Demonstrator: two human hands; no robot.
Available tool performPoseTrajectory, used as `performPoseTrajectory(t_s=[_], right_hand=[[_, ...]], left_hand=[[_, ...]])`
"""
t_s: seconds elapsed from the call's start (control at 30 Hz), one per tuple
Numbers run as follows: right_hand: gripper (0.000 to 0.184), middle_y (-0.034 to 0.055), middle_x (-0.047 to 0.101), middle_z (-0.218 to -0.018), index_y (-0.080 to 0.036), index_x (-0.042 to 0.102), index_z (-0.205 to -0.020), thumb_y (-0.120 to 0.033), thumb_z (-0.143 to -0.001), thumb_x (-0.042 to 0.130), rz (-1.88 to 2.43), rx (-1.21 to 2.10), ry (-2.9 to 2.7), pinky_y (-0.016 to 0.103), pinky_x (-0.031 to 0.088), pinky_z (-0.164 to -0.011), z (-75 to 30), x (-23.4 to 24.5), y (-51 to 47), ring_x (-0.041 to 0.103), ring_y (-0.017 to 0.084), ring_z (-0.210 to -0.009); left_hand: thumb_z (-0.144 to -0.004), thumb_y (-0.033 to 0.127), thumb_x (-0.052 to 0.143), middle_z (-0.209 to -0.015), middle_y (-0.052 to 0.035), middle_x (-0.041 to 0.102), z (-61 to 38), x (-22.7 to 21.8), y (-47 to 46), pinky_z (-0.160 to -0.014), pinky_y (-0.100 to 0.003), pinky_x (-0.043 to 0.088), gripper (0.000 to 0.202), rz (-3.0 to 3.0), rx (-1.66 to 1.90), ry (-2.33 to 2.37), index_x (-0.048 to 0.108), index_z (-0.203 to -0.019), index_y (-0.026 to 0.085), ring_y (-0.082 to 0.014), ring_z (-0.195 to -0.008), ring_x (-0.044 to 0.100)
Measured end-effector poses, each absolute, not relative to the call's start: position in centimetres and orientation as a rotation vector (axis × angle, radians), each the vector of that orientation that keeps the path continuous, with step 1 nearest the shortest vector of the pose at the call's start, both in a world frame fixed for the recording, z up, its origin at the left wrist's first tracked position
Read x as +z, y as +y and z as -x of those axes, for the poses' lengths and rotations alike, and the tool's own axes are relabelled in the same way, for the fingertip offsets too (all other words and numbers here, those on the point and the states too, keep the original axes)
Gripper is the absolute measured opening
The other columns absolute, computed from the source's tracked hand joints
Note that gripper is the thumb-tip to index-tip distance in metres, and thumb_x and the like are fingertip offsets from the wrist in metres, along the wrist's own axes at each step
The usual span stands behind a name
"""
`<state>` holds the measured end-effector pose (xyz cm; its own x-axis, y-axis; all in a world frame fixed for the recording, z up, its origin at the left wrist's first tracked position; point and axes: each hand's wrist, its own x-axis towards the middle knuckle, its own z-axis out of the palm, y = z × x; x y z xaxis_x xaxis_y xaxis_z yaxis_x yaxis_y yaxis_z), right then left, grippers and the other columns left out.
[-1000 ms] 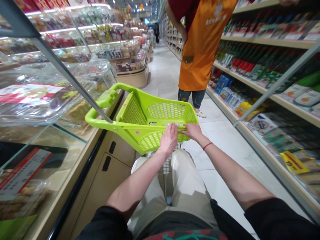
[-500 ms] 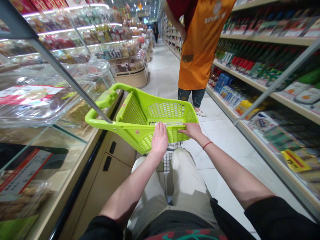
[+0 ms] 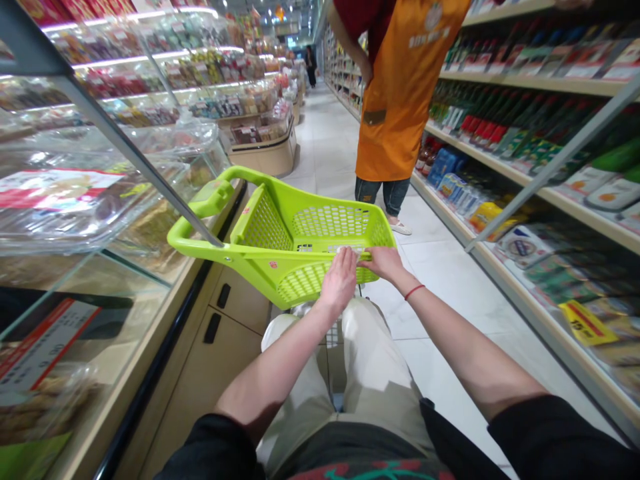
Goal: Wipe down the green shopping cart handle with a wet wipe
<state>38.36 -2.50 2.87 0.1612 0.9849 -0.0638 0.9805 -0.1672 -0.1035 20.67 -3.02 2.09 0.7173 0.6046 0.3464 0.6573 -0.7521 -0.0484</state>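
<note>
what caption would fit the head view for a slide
Left hand and right hand at the near rim of a green cart, orange-aproned person beyond.

Right: shelves [image 3: 530, 82] of bottles [image 3: 475, 127], with a yellow price tag [image 3: 587, 324] near. Farther off, left of the shelves, stands a person in an orange apron [image 3: 395, 120]. Near left: a clear plastic food tray [image 3: 35, 223]. Far left: tiered wrapped packets [image 3: 200, 69].

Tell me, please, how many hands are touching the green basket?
2, both at the near side of the green basket: the left hand, and the right hand farther right.
</note>
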Motion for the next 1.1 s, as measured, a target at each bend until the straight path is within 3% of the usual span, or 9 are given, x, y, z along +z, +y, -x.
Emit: performPoseTrajectory(t_s=[0.13,0.27,0.6,0.87,0.97,1.1], right_hand=[[0.062,0.0147,0.075,-0.107,-0.02,0.069,-0.121,-0.069,-0.088,0.048,2.361,0.166,-2.014,0.037,0.046,-0.087,-38.3,3.0,-2.6,0.067,0.03,-0.107],[0.061,0.0137,0.075,-0.105,-0.021,0.07,-0.116,-0.07,-0.088,0.047,2.358,0.176,-2.018,0.036,0.046,-0.085,-38.2,3.1,-2.6,0.068,0.03,-0.105],[0.061,0.0139,0.075,-0.103,-0.021,0.071,-0.114,-0.07,-0.088,0.046,2.361,0.17,-2.018,0.036,0.046,-0.084,-38.2,3.2,-2.7,0.068,0.03,-0.103],[0.061,0.0142,0.075,-0.107,-0.022,0.069,-0.12,-0.069,-0.088,0.048,2.385,0.195,-2.006,0.038,0.046,-0.086,-38.2,3.0,-2.5,0.067,0.031,-0.106],[0.058,0.014,0.075,-0.107,-0.022,0.069,-0.121,-0.066,-0.088,0.051,2.389,0.21,-2.007,0.038,0.046,-0.087,-38.2,3.0,-2.5,0.066,0.031,-0.108],[0.056,0.0137,0.075,-0.107,-0.022,0.069,-0.12,-0.064,-0.089,0.051,2.385,0.225,-2.027,0.038,0.047,-0.087,-38.2,3.5,-2.5,0.066,0.03,-0.108]], left_hand=[[-0.089,0.001,0.036,-0.153,-0.0178,0.043,-17.1,2.5,-2.3,-0.119,-0.043,0.034,0.058,2.706,-0.476,-1.129,0.04,-0.146,0.008,-0.0243,-0.147,0.029],[-0.088,0.001,0.035,-0.155,-0.0158,0.041,-12.8,3.7,-1.6,-0.121,-0.041,0.031,0.059,2.635,-0.4,-1.25,0.04,-0.147,0.008,-0.0235,-0.148,0.026],[-0.089,0.0,0.033,-0.153,-0.0221,0.041,-5.4,8.4,-0.7,-0.122,-0.042,0.028,0.056,2.371,-0.579,-1.482,0.042,-0.144,0.002,-0.0248,-0.15,0.024],[-0.089,-0.001,0.031,-0.153,-0.0194,0.042,-10.4,6.4,-1.7,-0.122,-0.042,0.028,0.056,2.431,-0.541,-1.565,0.043,-0.144,0.003,-0.0244,-0.149,0.026],[-0.088,-0.002,0.032,-0.152,-0.0228,0.041,-13.9,5.4,-2.4,-0.122,-0.042,0.028,0.055,2.541,-0.454,-1.525,0.044,-0.142,-0.003,-0.0278,-0.147,0.028],[-0.09,0.0,0.035,-0.151,-0.0225,0.043,-17.4,4.3,-2.9,-0.121,-0.041,0.032,0.053,2.637,-0.457,-1.412,0.045,-0.142,0.0,-0.0268,-0.146,0.032]])
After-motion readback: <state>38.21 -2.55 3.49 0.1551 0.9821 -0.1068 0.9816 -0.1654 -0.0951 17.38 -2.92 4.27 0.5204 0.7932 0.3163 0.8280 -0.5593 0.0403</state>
